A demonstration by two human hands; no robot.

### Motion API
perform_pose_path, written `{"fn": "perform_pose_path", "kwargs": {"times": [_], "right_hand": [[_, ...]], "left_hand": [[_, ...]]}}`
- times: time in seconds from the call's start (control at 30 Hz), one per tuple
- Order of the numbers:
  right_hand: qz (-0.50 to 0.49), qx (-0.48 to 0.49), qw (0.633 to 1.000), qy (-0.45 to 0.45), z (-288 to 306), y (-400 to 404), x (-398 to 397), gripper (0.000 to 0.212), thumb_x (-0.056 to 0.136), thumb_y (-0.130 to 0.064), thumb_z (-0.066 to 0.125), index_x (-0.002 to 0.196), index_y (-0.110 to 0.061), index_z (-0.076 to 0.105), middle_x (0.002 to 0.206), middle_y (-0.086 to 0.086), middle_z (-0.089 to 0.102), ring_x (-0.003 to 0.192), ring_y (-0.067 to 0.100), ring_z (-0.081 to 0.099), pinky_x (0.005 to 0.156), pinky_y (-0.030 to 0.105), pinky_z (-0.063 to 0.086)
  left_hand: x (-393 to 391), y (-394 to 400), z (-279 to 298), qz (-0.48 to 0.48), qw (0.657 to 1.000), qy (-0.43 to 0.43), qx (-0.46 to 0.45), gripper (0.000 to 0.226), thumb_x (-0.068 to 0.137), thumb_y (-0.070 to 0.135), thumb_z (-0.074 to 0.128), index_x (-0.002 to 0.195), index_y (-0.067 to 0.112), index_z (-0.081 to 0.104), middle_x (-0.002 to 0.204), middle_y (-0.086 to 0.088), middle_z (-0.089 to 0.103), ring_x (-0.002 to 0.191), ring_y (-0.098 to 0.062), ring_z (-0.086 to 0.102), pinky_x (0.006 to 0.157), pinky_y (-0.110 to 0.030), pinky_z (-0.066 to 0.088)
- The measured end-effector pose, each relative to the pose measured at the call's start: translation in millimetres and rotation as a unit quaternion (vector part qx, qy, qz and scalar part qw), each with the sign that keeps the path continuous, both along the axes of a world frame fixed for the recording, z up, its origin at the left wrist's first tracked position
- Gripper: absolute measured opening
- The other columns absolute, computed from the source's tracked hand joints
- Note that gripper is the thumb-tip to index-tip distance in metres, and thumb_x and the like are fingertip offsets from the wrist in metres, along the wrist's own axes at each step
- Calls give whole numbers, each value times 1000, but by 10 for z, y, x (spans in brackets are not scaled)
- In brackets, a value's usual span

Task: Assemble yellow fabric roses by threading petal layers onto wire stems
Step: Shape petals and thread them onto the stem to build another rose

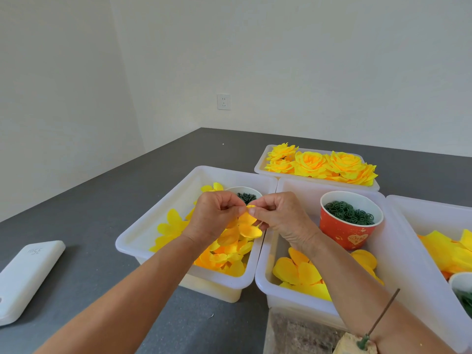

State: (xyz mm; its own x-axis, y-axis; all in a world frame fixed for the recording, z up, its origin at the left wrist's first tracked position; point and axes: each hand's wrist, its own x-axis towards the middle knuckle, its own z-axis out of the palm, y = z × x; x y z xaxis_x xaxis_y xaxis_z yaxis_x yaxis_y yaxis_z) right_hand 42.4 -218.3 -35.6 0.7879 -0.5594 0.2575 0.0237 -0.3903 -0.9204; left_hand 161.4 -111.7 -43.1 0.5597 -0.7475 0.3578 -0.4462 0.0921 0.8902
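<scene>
- I see a yellow petal layer (pixel 249 226) hanging above the left bin's loose petals (pixel 224 259).
- Finished roses (pixel 321 164) fill the far tray.
- A wire stem (pixel 381 319) stands tilted, near-right.

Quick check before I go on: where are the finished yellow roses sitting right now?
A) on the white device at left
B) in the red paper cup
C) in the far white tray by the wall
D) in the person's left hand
C: the finished roses fill the far white tray beyond the petal bins; the red cup holds only dark green rings.
</scene>
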Motion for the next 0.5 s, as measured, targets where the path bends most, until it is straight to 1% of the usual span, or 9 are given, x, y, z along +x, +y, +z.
{"fn": "perform_pose_path", "kwargs": {"times": [0.03,0.1,0.13,0.2,0.3,0.37,0.43,0.5], "right_hand": [[-10,-11,1000,7,-1,-5,3,12,82,-3,68,78,-14,70,59,-5,65,50,3,62,51,17,51],[-28,-22,999,18,-4,-12,4,7,82,-4,68,79,-10,70,61,-2,65,48,2,62,51,17,51],[-36,-25,999,19,-6,-13,3,6,82,-4,68,78,-9,69,61,-1,65,47,1,61,50,16,49],[-51,-24,998,6,-12,-18,5,13,82,-5,68,73,-14,67,59,-2,63,46,1,59,49,14,47],[-62,-19,998,-20,-11,-23,19,19,82,-7,69,68,-20,65,54,-5,62,45,1,56,48,16,48],[-67,-14,997,-24,-26,-22,36,20,82,-7,69,67,-20,64,50,-6,59,43,1,55,47,16,47],[-68,-8,997,-21,-46,-20,51,20,82,-7,69,68,-19,64,51,-4,59,43,1,56,47,17,48],[-62,0,998,-27,-52,-16,48,17,83,-5,68,70,-17,66,53,-2,61,45,2,58,49,17,50]], "left_hand": [[-6,-5,1,4,1000,-5,1,23,81,-2,66,68,17,68,56,8,62,50,-1,51,50,-16,44],[-17,-8,5,3,1000,-7,-4,21,80,1,69,70,19,70,61,5,64,55,-2,54,54,-17,46],[-24,-6,10,0,1000,-6,-6,19,79,3,71,71,20,70,62,7,65,57,-1,56,56,-16,47],[-43,3,24,-4,1000,-4,-6,16,75,9,76,72,24,71,63,12,66,60,2,58,56,-14,46],[-67,8,38,15,1000,-18,-1,17,68,14,82,70,25,69,63,14,64,58,0,57,53,-15,45],[-60,-1,33,51,998,-43,-4,18,66,15,83,68,22,67,60,13,59,54,0,50,51,-15,42],[-61,-9,29,86,994,-73,-7,17,68,15,82,65,20,66,60,12,57,49,1,46,48,-9,35],[-67,-17,30,91,993,-78,-2,14,74,14,78,66,19,67,60,9,57,46,1,45,47,-8,32]]}}
